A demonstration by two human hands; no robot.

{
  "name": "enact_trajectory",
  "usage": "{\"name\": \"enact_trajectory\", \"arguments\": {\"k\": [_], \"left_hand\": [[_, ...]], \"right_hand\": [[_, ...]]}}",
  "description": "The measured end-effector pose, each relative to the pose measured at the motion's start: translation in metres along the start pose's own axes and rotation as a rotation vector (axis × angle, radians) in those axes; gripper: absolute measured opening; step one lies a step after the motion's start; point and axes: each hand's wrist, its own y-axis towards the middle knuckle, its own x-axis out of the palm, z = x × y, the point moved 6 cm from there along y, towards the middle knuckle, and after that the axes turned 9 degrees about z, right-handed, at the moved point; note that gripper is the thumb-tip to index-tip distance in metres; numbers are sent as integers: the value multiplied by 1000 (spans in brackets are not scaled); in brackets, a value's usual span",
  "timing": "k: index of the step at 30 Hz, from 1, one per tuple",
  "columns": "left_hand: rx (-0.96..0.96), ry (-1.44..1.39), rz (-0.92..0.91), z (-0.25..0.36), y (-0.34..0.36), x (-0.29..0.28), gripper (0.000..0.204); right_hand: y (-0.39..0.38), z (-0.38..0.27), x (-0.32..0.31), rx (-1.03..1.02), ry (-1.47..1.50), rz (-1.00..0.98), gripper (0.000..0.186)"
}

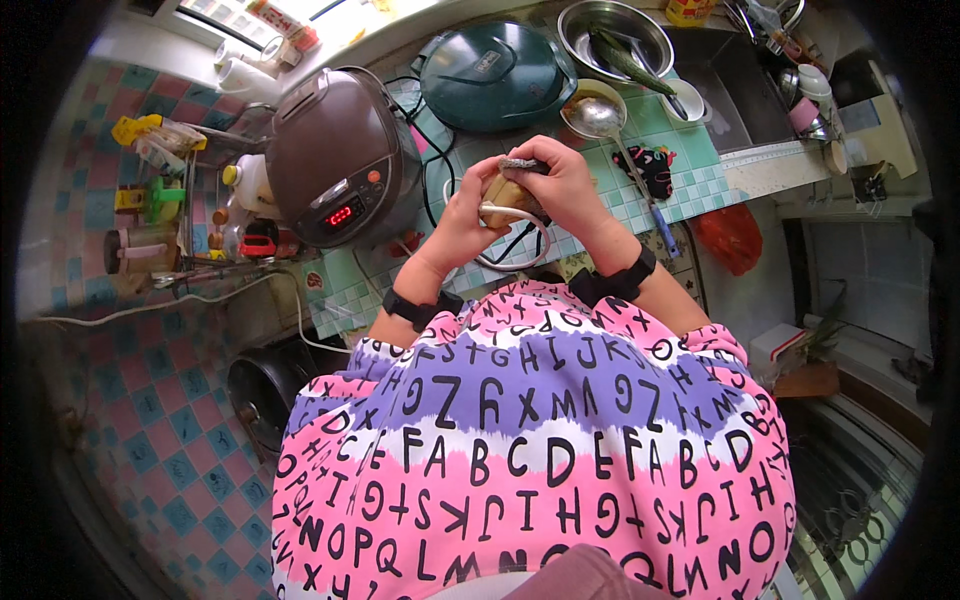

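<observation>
My left hand [462, 222] grips a brownish potato [503, 192] held over the tiled counter [690, 150]. My right hand [560, 185] closes over the top of the potato with a grey scouring pad [523, 164] pressed on it. A white bowl rim [525, 262] shows just below the hands. Both wrists carry black bands.
A brown rice cooker [335, 155] stands to the left, a dark green lidded pan [495, 75] behind the hands. A ladle [600, 120] rests on a bowl; a steel basin [615, 40] holds green vegetables by the sink [740, 90]. A rack of bottles [190, 215] stands far left, a black pot [262, 385] on the floor.
</observation>
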Motion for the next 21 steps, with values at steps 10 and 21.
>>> {"name": "enact_trajectory", "arguments": {"k": [10,21], "left_hand": [[-127,-129,-54,-20,-6,-7,87],[-357,-292,0,-36,-21,-12,78]], "right_hand": [[-17,43,-31,264,-147,55,16],[-18,42,-43,166,-533,-7,13]]}}
